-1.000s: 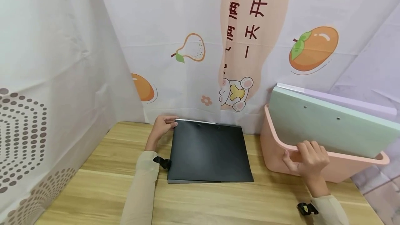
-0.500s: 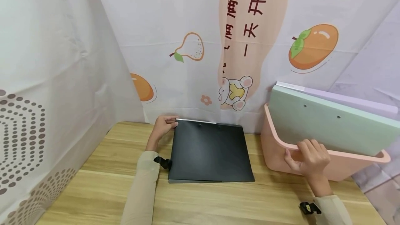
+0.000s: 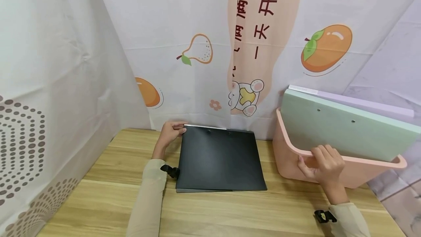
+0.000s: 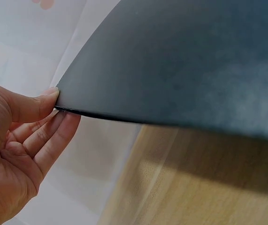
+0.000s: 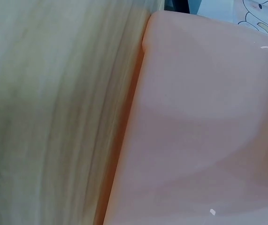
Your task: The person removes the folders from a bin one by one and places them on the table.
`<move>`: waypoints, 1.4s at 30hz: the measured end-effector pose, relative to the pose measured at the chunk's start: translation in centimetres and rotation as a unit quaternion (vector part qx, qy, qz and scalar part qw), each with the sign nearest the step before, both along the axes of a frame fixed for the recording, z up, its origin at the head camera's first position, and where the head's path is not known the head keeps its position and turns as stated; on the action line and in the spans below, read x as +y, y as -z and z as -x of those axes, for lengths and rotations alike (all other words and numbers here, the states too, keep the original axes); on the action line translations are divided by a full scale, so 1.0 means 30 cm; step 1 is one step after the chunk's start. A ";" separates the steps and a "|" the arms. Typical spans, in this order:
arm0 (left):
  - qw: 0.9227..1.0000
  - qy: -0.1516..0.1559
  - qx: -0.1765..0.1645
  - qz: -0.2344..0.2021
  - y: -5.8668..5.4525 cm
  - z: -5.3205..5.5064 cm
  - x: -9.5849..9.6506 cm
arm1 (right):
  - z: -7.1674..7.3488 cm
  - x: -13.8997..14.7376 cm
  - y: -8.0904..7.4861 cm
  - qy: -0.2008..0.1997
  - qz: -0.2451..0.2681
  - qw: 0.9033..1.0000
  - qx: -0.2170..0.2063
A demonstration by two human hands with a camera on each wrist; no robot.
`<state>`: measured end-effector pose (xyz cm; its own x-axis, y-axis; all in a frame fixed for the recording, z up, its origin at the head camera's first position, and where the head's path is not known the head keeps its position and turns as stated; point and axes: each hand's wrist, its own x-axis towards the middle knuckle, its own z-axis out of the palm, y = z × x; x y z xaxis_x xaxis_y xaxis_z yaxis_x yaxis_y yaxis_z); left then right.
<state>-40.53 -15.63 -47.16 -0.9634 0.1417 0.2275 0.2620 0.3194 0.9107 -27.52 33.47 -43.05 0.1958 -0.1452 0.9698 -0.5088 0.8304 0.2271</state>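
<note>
A black file folder (image 3: 221,160) lies on the wooden table in the head view, a pale strip along its far edge. At its far left corner is my left hand (image 3: 169,132). The left wrist view shows the thumb above that corner and the fingertips beneath, pinching it. To the right stands a pink plastic bin (image 3: 291,160), with a mint green folder (image 3: 335,131) and a lilac folder (image 3: 368,101) leaning in it. My right hand (image 3: 327,164) grips the bin's near rim at its handle hole. In the right wrist view only the bin's wall (image 5: 204,103) shows, not the hand.
A white printed cloth (image 3: 190,90) with fruit pictures hangs behind the table's back edge. Another cloth with brown dots (image 3: 23,145) hangs at the left. Bare wood of the table (image 3: 230,215) shows in front of the black folder and left of my left arm.
The head view shifts slightly. Both hands keep their holds, and the black folder, the bin and its folders stay in place.
</note>
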 end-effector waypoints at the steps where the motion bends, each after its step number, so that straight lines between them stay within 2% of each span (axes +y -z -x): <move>1: 1.000 0.001 0.000 0.000 0.000 0.000 0.000 | 0.001 0.000 0.000 -0.001 0.000 1.000 0.000; 16: 1.000 -0.012 0.017 -0.015 0.008 -0.002 0.002 | 0.002 0.006 0.006 -0.010 0.000 1.000 0.003; 23: 1.000 -0.024 0.003 -0.008 0.015 -0.003 0.009 | 0.000 0.005 0.003 -0.010 0.003 1.000 0.000; 30: 0.999 -0.031 0.000 -0.022 0.016 -0.004 0.013 | 0.001 0.007 0.006 -0.004 0.005 1.000 -0.003; 36: 0.997 -0.029 -0.025 -0.063 0.021 0.002 0.011 | 0.002 0.011 0.012 0.001 0.004 1.000 -0.009; 42: 0.992 -0.013 -0.074 -0.099 0.023 0.000 0.001 | 0.001 0.011 0.014 0.004 0.003 1.000 -0.012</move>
